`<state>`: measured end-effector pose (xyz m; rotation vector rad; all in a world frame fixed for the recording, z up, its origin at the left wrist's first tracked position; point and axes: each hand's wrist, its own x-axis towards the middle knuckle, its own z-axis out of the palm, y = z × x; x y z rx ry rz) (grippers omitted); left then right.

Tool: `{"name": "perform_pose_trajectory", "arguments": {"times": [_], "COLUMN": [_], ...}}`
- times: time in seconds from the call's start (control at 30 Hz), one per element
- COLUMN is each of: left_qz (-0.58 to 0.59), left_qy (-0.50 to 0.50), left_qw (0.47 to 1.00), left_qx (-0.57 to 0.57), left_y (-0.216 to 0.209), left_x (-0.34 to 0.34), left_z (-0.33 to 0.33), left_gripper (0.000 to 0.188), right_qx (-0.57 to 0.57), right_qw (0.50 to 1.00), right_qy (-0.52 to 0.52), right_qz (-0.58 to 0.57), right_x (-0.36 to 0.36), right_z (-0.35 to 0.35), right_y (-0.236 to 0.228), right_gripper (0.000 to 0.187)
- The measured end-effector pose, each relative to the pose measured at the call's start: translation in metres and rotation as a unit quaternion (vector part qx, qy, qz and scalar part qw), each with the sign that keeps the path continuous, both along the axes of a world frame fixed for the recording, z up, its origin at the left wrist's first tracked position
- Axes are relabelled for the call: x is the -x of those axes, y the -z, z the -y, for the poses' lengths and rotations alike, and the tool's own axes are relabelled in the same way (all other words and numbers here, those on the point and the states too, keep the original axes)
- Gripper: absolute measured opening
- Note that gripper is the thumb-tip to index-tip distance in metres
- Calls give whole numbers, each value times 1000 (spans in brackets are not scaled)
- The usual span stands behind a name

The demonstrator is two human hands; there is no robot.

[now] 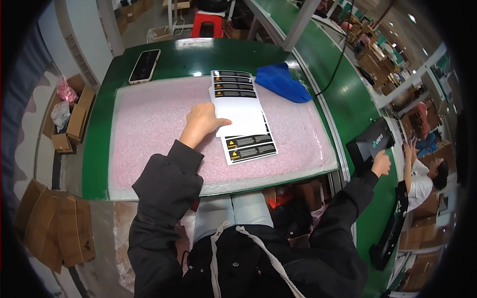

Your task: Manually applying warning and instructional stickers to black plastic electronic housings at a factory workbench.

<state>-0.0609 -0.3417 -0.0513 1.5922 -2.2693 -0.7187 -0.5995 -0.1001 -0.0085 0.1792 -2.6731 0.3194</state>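
Note:
My left hand (pixel 199 123) is closed at the left edge of a blank white sheet (pixel 242 113), its thumb lying on top of the paper. Under and around that sheet lie label sheets (pixel 249 147) with black strips and yellow warning triangles. They rest on a pink bubble-wrap mat (pixel 159 134). Out to the right, my right hand (pixel 381 164) has its fingers closed at the near corner of a flat black case-like part (pixel 366 148) with light lettering. The undersides of both grips are hidden.
A phone (pixel 145 66) lies at the table's far left and a blue cloth (pixel 284 83) right of the labels. A metal rail separates the green table (pixel 97 164) from a green conveyor (pixel 365 226) bearing a long black part (pixel 390 233). A co-worker (pixel 422 181) is beyond.

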Motion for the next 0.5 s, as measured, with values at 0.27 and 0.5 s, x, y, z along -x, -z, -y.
{"name": "perform_pose_trajectory", "arguments": {"times": [0.27, 0.5], "left_qz": [-296, -407], "left_qy": [25, 50], "left_qw": [955, 901], "left_qx": [3, -140], "left_y": [-11, -28], "left_x": [-2, 2], "left_z": [7, -5], "left_gripper": [28, 28], "right_qx": [247, 298], "right_qw": [532, 425], "right_qy": [-736, -623], "right_qz": [339, 585], "right_x": [-205, -320], "right_z": [202, 234], "right_y": [-6, 18], "right_gripper": [33, 28]}}
